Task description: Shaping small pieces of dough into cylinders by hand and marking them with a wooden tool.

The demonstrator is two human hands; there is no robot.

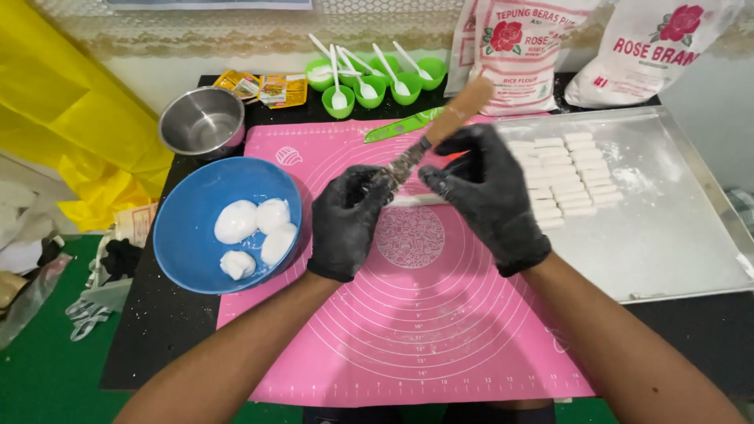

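Right hand (pixel 488 196), black-gloved, fingers curled tight round a wooden-handled knife (pixel 440 133), handle slanting toward the upper right of the frame. Left hand (pixel 345 224), fingers bunched closed at the floury blade tip. Under both, a thin white dough strip (pixel 420 200) lies mid-frame on the smooth pink silicone mat (pixel 424 314). Left, a glossy blue bowl (pixel 181 235) of soft dough balls (pixel 255 228); right, a dusted metal tray (pixel 667 235) of small cut dough pieces (pixel 561 177).

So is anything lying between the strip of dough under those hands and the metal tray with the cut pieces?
Nothing visible does. The dough strip lies on the pink mat, the tray just beside it; only the right hand with the knife hovers over it.
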